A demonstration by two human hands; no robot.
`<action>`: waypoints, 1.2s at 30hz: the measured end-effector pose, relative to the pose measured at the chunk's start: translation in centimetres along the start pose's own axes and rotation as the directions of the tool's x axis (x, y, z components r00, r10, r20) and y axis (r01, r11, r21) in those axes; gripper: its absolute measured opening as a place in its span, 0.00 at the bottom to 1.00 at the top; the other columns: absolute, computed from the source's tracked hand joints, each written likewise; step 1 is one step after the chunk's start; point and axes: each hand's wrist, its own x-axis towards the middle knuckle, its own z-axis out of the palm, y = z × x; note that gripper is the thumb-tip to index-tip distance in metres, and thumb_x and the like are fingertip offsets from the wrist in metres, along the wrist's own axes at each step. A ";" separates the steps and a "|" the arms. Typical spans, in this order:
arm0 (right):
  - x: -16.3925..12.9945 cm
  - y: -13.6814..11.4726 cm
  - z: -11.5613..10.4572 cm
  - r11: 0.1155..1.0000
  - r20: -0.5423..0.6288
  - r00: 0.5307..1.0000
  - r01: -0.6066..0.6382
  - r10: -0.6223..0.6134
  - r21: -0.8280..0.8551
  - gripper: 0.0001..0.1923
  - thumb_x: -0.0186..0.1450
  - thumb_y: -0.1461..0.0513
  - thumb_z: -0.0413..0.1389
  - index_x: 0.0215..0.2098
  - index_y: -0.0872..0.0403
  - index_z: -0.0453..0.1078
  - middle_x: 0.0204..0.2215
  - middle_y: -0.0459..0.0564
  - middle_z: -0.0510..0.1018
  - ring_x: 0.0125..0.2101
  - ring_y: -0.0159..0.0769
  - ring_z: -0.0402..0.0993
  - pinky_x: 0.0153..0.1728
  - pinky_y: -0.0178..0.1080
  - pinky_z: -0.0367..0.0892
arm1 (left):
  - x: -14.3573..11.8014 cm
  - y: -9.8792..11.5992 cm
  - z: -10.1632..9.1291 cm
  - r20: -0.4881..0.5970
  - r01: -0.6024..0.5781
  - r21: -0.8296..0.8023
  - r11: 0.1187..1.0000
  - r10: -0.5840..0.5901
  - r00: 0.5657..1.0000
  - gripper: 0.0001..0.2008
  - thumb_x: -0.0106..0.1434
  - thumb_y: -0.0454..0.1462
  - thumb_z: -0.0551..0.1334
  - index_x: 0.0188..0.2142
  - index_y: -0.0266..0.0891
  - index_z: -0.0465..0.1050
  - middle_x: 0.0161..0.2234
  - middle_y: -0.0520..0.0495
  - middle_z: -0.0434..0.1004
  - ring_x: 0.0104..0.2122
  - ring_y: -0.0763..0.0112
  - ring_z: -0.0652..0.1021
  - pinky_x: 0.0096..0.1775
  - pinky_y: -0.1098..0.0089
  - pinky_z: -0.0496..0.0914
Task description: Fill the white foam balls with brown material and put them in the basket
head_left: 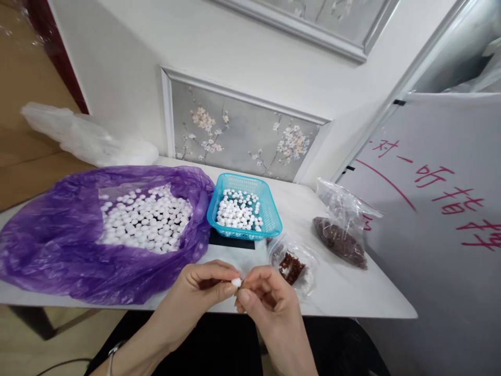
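Between the thumb and forefinger of my left hand (pixel 209 284) is a small white ball (pixel 236 282). My right hand (pixel 270 295) is closed in a pinch right beside the ball, its fingertips almost meeting those of the left. Whatever the right fingertips hold is too small to make out. Close to the right hand lies an open clear plastic bag (pixel 309 271) with small reddish-brown pieces (pixel 291 268) in it. Beyond the hands, a turquoise plastic basket (pixel 274 222) holds many white balls (pixel 238 211).
A large purple plastic bag (pixel 62 235) full of white balls (pixel 146 219) covers the table's left side. At right stands a clear bag of dark brown material (pixel 340 243), near a whiteboard (pixel 430 271) with red writing. A dark flat piece (pixel 230 240) lies under the basket.
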 end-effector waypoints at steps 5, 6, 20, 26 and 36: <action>0.2 0.1 0.1 0.997 0.043 0.998 -0.039 0.037 0.062 0.11 0.59 0.58 0.66 0.32 0.54 0.70 0.23 0.42 0.75 0.25 0.28 0.71 0.30 0.31 0.67 | -0.1 0.1 0.3 0.006 0.011 -0.002 1.000 -0.011 1.000 0.04 0.58 0.34 0.69 0.30 0.43 0.84 0.31 0.51 0.77 0.29 0.74 0.76 0.34 0.75 0.72; 0.2 0.1 0.1 0.997 0.054 0.998 -0.041 0.038 0.067 0.11 0.59 0.58 0.66 0.32 0.54 0.70 0.22 0.42 0.75 0.25 0.28 0.72 0.31 0.31 0.67 | -0.1 0.1 0.4 0.017 0.020 -0.003 1.000 -0.020 1.000 0.04 0.59 0.35 0.69 0.29 0.43 0.84 0.30 0.52 0.77 0.28 0.74 0.76 0.33 0.74 0.72; 0.2 0.5 0.8 0.999 0.116 0.993 0.031 -0.032 0.005 0.08 0.64 0.59 0.62 0.36 0.54 0.71 0.26 0.43 0.75 0.28 0.28 0.73 0.33 0.32 0.70 | -0.4 0.5 0.8 -0.149 0.158 -0.223 0.962 -0.193 0.970 0.09 0.50 0.38 0.75 0.31 0.37 0.83 0.24 0.51 0.77 0.25 0.76 0.73 0.31 0.76 0.70; -0.6 0.1 0.9 0.995 0.099 0.990 0.095 -0.097 0.031 0.08 0.65 0.56 0.60 0.38 0.53 0.74 0.28 0.46 0.76 0.29 0.31 0.74 0.34 0.34 0.72 | -0.7 0.3 0.3 -0.106 0.176 -0.427 0.887 -0.243 0.964 0.12 0.48 0.38 0.76 0.34 0.38 0.84 0.27 0.50 0.81 0.24 0.77 0.77 0.31 0.78 0.72; -1.3 0.6 0.6 0.998 0.031 0.998 0.053 -0.055 0.042 0.11 0.65 0.54 0.60 0.38 0.54 0.75 0.23 0.47 0.78 0.25 0.31 0.75 0.30 0.34 0.70 | -1.2 0.3 -0.1 -0.122 0.136 -0.480 0.866 -0.220 0.968 0.08 0.49 0.35 0.76 0.31 0.38 0.84 0.25 0.50 0.80 0.24 0.82 0.76 0.32 0.83 0.73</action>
